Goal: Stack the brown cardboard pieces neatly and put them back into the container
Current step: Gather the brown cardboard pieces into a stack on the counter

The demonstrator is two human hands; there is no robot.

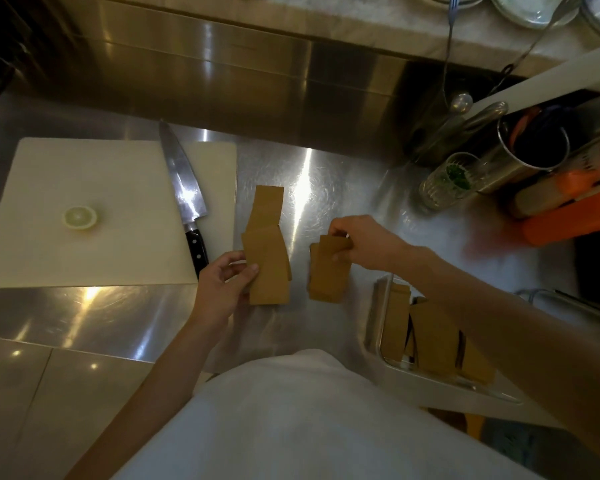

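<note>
Brown cardboard pieces lie in two loose piles on the steel counter. My left hand [222, 289] grips the lower left edge of the left pile [267, 251], which fans upward in an uneven overlapping row. The right pile [328, 271] is shorter, and my right hand [357, 242] pinches its top edge between thumb and fingers. A clear rectangular container [374, 320] sits at the counter's near right, under my right forearm. More brown cardboard pieces [430, 337] stand upright inside it.
A white cutting board [84, 174] lies at the left with a lemon half [80, 218] and a chef's knife [184, 188] on it. A glass with greens [447, 180], a metal utensil cup [530, 150] and orange items [568, 216] crowd the right.
</note>
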